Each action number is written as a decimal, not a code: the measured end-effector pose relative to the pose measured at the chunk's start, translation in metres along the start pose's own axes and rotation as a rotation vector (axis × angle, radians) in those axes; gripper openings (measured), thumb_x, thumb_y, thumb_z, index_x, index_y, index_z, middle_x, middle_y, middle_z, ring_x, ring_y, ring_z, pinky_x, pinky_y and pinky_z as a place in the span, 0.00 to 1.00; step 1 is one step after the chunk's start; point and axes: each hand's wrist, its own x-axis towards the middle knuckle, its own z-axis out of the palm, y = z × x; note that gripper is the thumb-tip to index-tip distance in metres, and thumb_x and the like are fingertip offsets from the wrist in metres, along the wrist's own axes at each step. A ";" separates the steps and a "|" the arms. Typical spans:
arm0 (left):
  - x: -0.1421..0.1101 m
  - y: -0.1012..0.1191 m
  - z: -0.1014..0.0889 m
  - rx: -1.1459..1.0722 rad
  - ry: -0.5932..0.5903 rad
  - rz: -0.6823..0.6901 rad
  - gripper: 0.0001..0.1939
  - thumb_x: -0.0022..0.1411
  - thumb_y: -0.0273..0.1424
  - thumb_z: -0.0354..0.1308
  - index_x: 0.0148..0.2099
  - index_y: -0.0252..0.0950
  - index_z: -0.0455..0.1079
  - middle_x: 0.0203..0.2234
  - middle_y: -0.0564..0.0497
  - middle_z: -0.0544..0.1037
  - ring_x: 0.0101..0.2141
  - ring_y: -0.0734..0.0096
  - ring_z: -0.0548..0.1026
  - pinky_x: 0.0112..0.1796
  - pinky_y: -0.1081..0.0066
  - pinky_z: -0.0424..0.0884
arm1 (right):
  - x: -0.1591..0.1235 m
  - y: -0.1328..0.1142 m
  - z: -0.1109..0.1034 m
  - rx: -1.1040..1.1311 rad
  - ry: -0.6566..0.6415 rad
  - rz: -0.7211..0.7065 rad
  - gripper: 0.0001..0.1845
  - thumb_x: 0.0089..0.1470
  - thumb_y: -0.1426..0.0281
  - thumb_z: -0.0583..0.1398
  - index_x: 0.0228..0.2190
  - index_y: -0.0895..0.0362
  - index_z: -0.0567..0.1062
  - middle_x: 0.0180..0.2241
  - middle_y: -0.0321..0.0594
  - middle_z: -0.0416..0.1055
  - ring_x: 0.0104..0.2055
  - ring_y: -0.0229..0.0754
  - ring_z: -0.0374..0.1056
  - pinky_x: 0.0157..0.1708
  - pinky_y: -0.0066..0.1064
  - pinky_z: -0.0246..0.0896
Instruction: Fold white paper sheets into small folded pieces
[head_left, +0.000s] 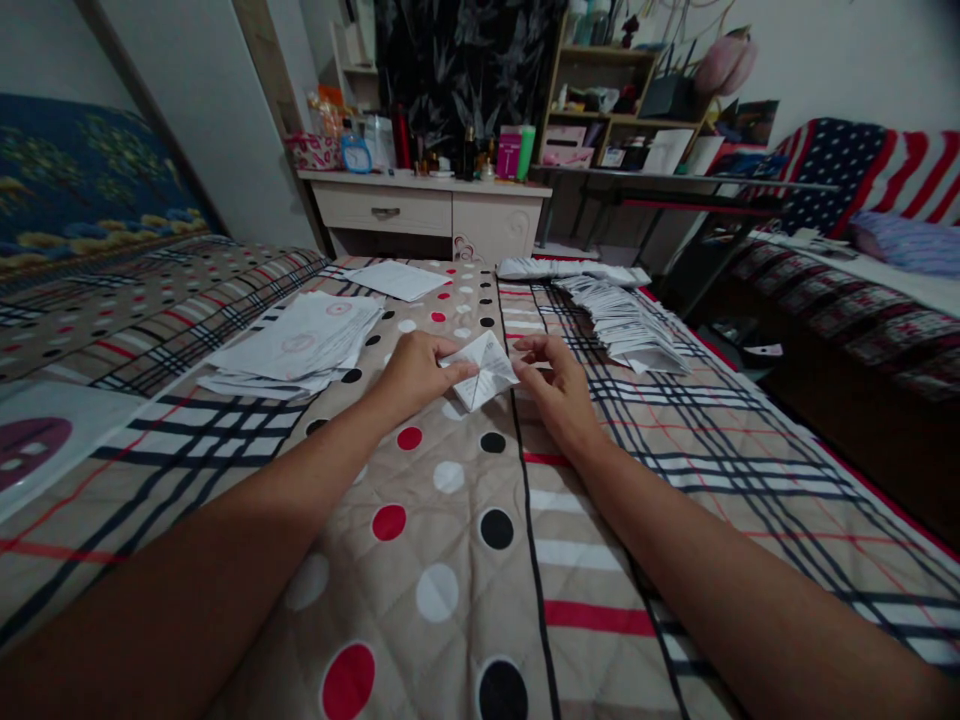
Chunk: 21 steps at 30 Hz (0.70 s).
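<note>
A small folded sheet of white paper, printed and creased into a diamond shape, is held a little above the bedspread. My left hand pinches its left corner, thumb on top. My right hand is at the opposite corner, with its thumb and fingertips close together on the paper's edge. To the left lies a stack of loose white sheets with round reddish stamps. On the right, a long row of folded papers lies packed side by side.
Another white sheet rests at the bed's far end, beside a bundle of folded paper. A clear plastic bag lies at the left. Behind the bed stands a white dresser; the quilted bedspread spreads beneath my arms.
</note>
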 end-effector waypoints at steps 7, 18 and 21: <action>-0.007 0.019 0.006 0.147 0.057 0.146 0.09 0.54 0.34 0.62 0.30 0.33 0.80 0.24 0.51 0.80 0.25 0.72 0.71 0.26 0.73 0.60 | 0.003 0.005 0.002 0.065 -0.191 0.224 0.16 0.47 0.58 0.66 0.26 0.59 0.76 0.25 0.37 0.72 0.27 0.38 0.64 0.27 0.29 0.58; 0.000 0.010 0.003 -0.224 -0.197 -0.142 0.09 0.58 0.24 0.54 0.35 0.30 0.76 0.17 0.54 0.74 0.17 0.80 0.67 0.20 0.79 0.59 | 0.004 0.008 -0.002 0.143 -0.180 0.309 0.09 0.44 0.67 0.64 0.25 0.61 0.79 0.18 0.33 0.67 0.20 0.33 0.58 0.20 0.25 0.51; 0.001 0.007 0.000 -0.266 -0.257 -0.192 0.11 0.62 0.25 0.51 0.41 0.29 0.75 0.18 0.51 0.76 0.16 0.77 0.71 0.18 0.79 0.60 | 0.006 0.012 -0.001 0.182 -0.157 0.311 0.08 0.42 0.68 0.64 0.25 0.60 0.79 0.21 0.36 0.72 0.21 0.35 0.63 0.22 0.27 0.57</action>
